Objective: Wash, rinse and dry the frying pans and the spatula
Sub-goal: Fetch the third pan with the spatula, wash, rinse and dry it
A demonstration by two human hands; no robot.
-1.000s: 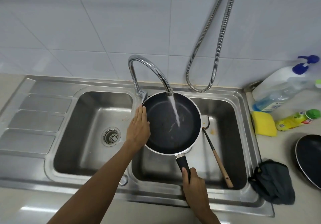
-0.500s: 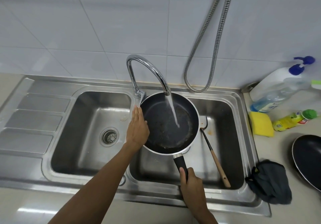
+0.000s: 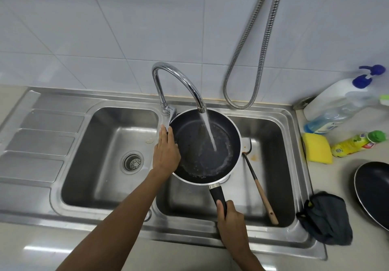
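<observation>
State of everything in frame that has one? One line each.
faucet: running, stream landing in the pan.
frying pan: held over right basin, wet, specks inside.
left hand: flat against pan's rim.
right hand: grips pan's handle.
spatula: lying in right basin, untouched.
second pan: on counter, partly out of frame.

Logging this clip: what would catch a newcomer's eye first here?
Water from the tap pours into a black frying pan held over the right sink basin, the right hand gripping its handle and the left hand flat against its rim. A wooden-handled spatula lies in that basin; a second pan sits on the counter, far right.
</observation>
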